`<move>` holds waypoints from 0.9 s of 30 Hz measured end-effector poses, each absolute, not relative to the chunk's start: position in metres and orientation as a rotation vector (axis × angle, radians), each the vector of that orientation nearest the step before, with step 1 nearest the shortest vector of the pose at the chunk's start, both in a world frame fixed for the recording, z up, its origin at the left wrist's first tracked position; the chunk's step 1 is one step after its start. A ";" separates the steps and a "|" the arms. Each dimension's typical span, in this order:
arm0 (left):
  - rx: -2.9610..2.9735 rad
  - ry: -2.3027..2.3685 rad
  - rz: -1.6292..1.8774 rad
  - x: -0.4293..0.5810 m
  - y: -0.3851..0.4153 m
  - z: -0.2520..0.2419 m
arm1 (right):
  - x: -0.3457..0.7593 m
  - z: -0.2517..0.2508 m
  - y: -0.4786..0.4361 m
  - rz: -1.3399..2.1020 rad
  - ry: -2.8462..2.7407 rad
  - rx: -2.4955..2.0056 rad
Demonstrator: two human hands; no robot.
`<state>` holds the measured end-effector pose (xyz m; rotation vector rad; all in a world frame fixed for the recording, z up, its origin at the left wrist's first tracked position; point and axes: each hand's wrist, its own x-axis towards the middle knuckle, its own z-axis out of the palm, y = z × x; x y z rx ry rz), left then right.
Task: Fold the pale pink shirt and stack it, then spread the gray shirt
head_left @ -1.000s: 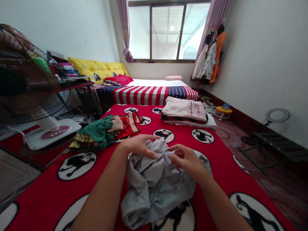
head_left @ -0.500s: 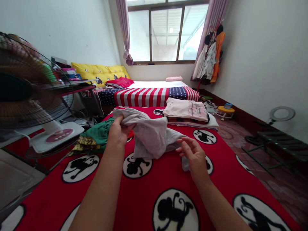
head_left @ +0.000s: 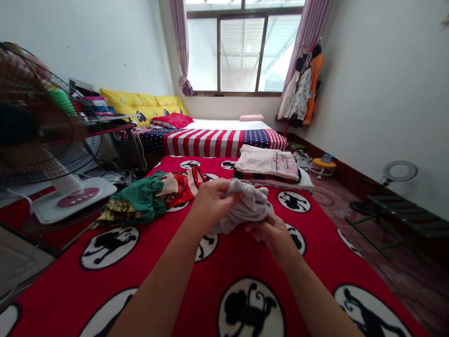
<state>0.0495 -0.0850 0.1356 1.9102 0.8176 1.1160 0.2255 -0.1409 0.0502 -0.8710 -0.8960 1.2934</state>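
A light grey garment (head_left: 249,206) is bunched up between my two hands, just above the red blanket (head_left: 196,299) with its monkey pictures. My left hand (head_left: 213,203) grips the cloth from the left, thumb and fingers closed on a fold. Lower on the right side, my right hand (head_left: 271,234) pinches the garment's edge. Its exact kind cannot be made out in this crumpled state. Beyond it lies a stack of folded clothes with a pale pink printed shirt (head_left: 264,161) on top.
Green clothing (head_left: 140,199) and a red and cream garment (head_left: 184,185) lie loose at left. An electric fan (head_left: 75,196) stands at the left edge. A second bed with a stars-and-stripes cover (head_left: 206,140) is behind. On the right are a dark green folding seat (head_left: 396,210) and a yellow stool (head_left: 324,164).
My left hand has moved right with the grey garment, gathering it into a bunch close to my right hand. The red and cream garment behind is now uncovered. The view has shifted slightly.
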 end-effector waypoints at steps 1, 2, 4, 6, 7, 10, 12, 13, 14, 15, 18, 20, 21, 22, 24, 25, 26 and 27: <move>1.875 0.875 1.200 0.043 -0.083 0.139 | 0.229 0.051 -0.140 1.287 -0.906 -0.882; 1.835 0.906 1.257 0.037 -0.081 0.142 | 0.232 0.053 -0.140 1.291 -0.908 -0.869; 1.781 0.879 1.267 0.027 -0.080 0.147 | 0.232 0.057 -0.142 1.333 -0.904 -0.788; 1.759 0.797 1.118 0.025 -0.084 0.149 | 0.227 0.058 -0.144 1.361 -0.909 -0.731; 1.762 0.759 1.003 0.028 -0.086 0.149 | 0.224 0.057 -0.144 1.356 -0.923 -0.732; 1.836 0.741 0.757 0.041 -0.093 0.143 | 0.216 0.048 -0.142 1.306 -0.971 -0.794; 1.898 0.837 0.826 0.047 -0.091 0.140 | 0.218 0.042 -0.139 1.275 -0.966 -0.858; 1.900 0.903 0.944 0.047 -0.088 0.139 | 0.222 0.040 -0.137 1.249 -0.943 -0.894; 1.874 0.970 1.108 0.044 -0.083 0.139 | 0.226 0.040 -0.135 1.211 -0.914 -0.924; 1.816 1.028 1.306 0.039 -0.077 0.139 | 0.232 0.041 -0.133 1.161 -0.881 -0.942; 1.416 1.089 1.975 0.010 -0.055 0.144 | 0.257 0.049 -0.129 0.940 -0.706 -0.910; 1.019 1.040 2.295 -0.016 -0.040 0.149 | 0.278 0.054 -0.127 0.732 -0.503 -0.872; 0.833 0.997 2.380 -0.029 -0.034 0.150 | 0.289 0.056 -0.127 0.615 -0.395 -0.851; 0.693 0.958 2.416 -0.040 -0.029 0.151 | 0.299 0.058 -0.128 0.507 -0.301 -0.829; 0.569 0.949 2.404 -0.058 -0.022 0.149 | 0.316 0.059 -0.129 0.332 -0.187 -0.795; 0.557 0.979 2.384 -0.062 -0.019 0.147 | 0.322 0.059 -0.130 0.268 -0.170 -0.787; 0.563 1.021 2.363 -0.065 -0.017 0.144 | 0.325 0.059 -0.130 0.219 -0.171 -0.789; 0.570 1.068 2.355 -0.065 -0.016 0.140 | 0.327 0.057 -0.130 0.177 -0.183 -0.796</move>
